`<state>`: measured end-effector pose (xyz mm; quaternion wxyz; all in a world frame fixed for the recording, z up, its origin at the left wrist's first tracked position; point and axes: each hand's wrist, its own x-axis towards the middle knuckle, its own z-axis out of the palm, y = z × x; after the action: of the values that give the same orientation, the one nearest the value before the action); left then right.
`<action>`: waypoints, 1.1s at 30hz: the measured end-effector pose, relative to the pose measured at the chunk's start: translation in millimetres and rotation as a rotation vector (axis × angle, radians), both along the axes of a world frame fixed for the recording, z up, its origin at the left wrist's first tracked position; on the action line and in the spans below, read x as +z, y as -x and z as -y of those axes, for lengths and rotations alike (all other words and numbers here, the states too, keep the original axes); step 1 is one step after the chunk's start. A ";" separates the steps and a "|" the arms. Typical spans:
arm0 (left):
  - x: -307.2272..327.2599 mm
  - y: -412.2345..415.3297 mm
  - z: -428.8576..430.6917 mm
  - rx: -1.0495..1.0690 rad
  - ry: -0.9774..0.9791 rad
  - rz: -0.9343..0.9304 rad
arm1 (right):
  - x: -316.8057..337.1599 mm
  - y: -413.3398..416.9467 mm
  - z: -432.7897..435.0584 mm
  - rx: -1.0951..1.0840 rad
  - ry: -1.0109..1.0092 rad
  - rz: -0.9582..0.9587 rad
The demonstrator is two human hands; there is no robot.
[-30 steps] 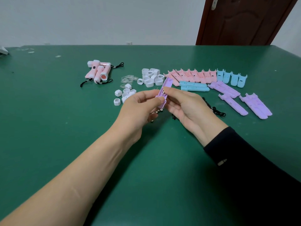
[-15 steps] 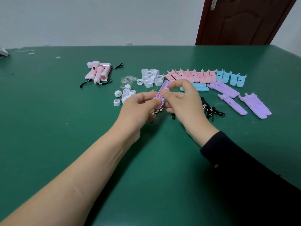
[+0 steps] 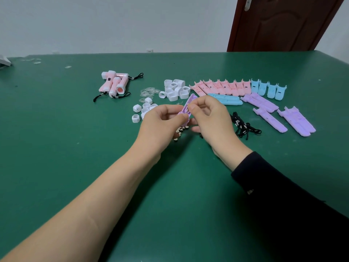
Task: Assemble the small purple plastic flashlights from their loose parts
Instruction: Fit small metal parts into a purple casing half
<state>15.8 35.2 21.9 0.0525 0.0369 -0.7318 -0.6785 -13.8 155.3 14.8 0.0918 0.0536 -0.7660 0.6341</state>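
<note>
A: Where is the purple shell half (image 3: 189,100) sitting right now?

B: It is being held above the green surface (image 3: 75,148), between the two hands. The left hand (image 3: 162,120) is gripping its near end, thumb on top and fingers curled underneath.

A: And the right hand (image 3: 211,118)?

B: It is coming in from the right, with thumb and forefinger pinched tight on the shell's middle. Whether a tiny part is sitting between them is too small to tell.

A: Which way is the long axis running?

B: Away from the person and tilting up, with the far tip pointing toward the white caps (image 3: 175,89). So I'd judge the next fitting is going in across that axis, from the right hand's side.

A: What else is lying around?

B: Button cells (image 3: 181,130) are lying just under the hands, black lanyards (image 3: 243,127) to the right, and more purple halves (image 3: 264,103) beyond. Finished pink flashlights (image 3: 115,84) are resting far left. A pale wall and a brown door (image 3: 283,25) are standing behind.
</note>
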 end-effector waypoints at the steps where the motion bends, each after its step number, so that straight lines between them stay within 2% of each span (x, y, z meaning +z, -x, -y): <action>1: 0.2 0.0 -0.2 -0.005 -0.012 0.008 | 0.1 0.0 0.1 -0.007 -0.004 -0.013; 13: 2.6 3.9 4.4 -0.045 -0.188 0.160 | 3.3 -2.3 1.6 -0.025 0.128 0.048; 20: 5.4 5.9 8.8 -0.021 -0.124 0.227 | 4.6 -8.7 3.3 -0.025 -0.044 0.011; 33: 8.6 2.5 14.3 -0.218 -0.116 0.279 | 7.9 -5.1 -5.5 0.012 -0.289 -0.020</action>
<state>13.2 20.9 30.6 -0.1258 0.0542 -0.6912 -0.7096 -8.7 160.8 22.7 0.0868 0.0771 -0.8480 0.5171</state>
